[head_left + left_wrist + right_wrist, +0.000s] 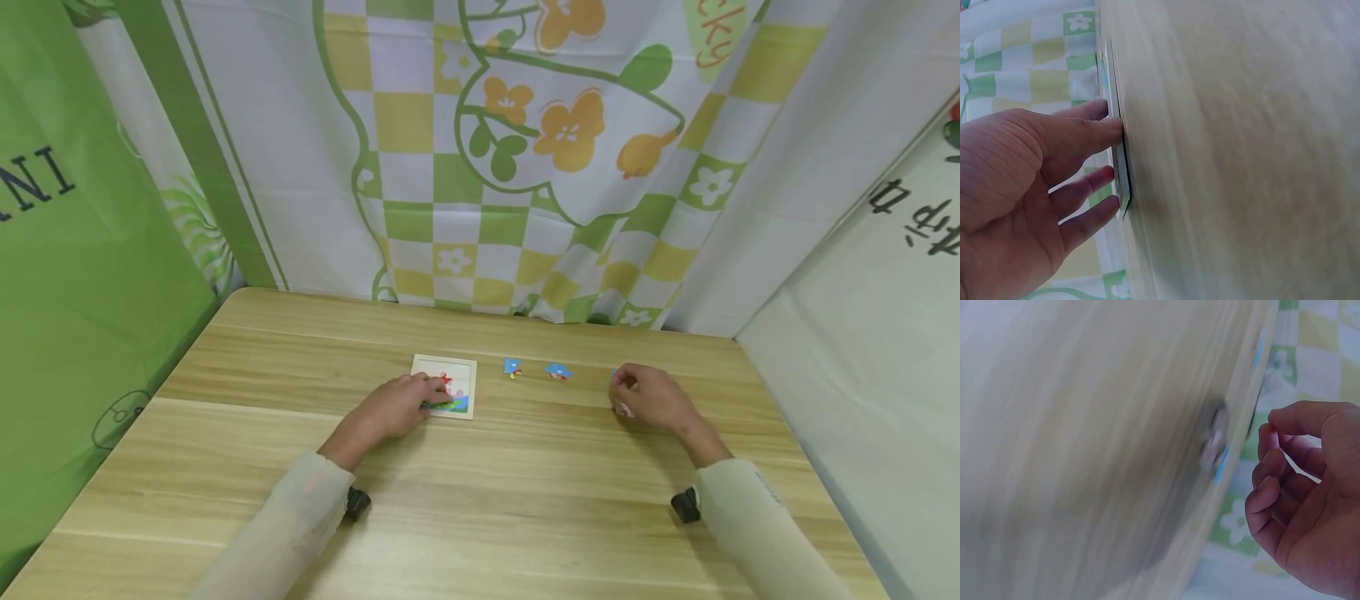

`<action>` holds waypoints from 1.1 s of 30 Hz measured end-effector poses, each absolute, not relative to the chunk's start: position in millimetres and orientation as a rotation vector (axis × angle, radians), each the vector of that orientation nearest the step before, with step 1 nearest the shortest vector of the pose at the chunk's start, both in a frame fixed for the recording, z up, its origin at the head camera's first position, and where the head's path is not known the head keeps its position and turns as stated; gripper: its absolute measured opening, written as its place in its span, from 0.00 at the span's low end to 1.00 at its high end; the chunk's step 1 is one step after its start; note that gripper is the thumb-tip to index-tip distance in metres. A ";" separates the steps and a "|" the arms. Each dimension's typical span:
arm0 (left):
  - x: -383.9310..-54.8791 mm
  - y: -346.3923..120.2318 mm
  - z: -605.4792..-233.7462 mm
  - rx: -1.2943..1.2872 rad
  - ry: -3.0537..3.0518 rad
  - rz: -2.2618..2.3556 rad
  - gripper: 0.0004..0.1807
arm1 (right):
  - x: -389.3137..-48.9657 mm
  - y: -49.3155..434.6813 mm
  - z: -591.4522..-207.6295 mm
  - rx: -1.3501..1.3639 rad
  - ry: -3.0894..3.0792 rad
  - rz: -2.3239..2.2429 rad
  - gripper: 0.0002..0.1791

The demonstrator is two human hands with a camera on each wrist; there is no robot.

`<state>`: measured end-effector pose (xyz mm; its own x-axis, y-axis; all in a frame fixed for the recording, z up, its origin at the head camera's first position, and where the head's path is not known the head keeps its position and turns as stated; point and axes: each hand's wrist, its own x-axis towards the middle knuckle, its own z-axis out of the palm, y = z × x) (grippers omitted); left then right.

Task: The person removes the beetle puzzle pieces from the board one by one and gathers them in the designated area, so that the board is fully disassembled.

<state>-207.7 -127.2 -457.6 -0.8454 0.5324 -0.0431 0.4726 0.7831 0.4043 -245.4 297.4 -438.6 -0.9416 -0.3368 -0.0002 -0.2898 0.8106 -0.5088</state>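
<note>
A square puzzle board point(465, 408) with a pale frame and a partly filled picture in red, green and blue lies flat on the table. My left hand point(405, 404) rests on its left part; in the left wrist view, the spread fingers touch the board point(1124, 187), seen edge-on. Over on the right, my right hand point(656, 400) hovers above small puzzle pieces point(1215, 440), pinkish and blue. In the right wrist view its fingers are curled, the thumb tip is close to the index finger, and nothing shows between them.
Two blue puzzle pieces, one with yellow point(512, 367) and one with red point(558, 372), lie between the board and my right hand. The wooden table point(495, 517) meets a checked curtain point(465, 217) at its back edge. Further cloths hang at both sides.
</note>
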 end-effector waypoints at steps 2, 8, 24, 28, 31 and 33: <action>-207.2 -126.6 -457.7 0.796 2.832 0.576 0.22 | -244.8 287.6 -436.7 -0.549 2.898 -0.800 0.07; -206.9 -123.8 -458.1 0.744 2.844 0.597 0.23 | -244.6 256.6 -431.7 -0.677 2.877 -0.801 0.05; -209.8 -123.3 -462.9 0.731 2.878 0.625 0.19 | -261.3 153.8 -439.3 -0.943 2.692 -0.727 0.08; -210.3 -123.4 -462.3 0.740 2.866 0.647 0.19 | -264.4 128.3 -445.5 -1.002 2.705 -0.672 0.10; -211.1 -123.7 -462.3 0.748 2.858 0.655 0.18 | -266.3 114.4 -450.0 -1.029 2.703 -0.650 0.13; -211.3 -124.0 -462.9 0.758 2.863 0.651 0.18 | -267.3 107.2 -453.3 -1.051 2.696 -0.633 0.15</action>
